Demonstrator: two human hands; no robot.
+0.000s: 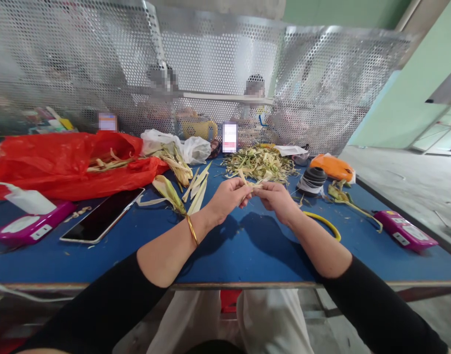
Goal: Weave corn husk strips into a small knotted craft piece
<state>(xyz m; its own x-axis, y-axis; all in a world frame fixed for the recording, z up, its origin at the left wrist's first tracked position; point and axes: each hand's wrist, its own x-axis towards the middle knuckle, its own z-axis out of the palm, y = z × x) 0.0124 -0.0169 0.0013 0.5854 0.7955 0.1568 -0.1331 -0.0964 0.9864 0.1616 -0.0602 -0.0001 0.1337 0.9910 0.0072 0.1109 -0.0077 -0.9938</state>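
Both hands meet over the middle of the blue table (pixel 225 265). My left hand (pixel 231 196) pinches a pale strip of dried husk (pixel 253 187), and my right hand (pixel 275 196) grips the strip's other side, close to the left fingertips. Behind them lies a heap of shredded husk (pixel 262 163). Several flat husk strips (pixel 199 189) rest left of my left hand, beside a greenish husk piece (pixel 168 191). Farther back is a bundle of dry husks (pixel 179 167).
At left are a red plastic bag (pixel 63 162), a black-screened phone (pixel 103 216) and a purple power strip (pixel 30 231). At right are a black spool (pixel 312 181), a yellow ring (pixel 326 223) and another purple strip (pixel 406 230). A perforated metal screen (pixel 218 59) stands behind.
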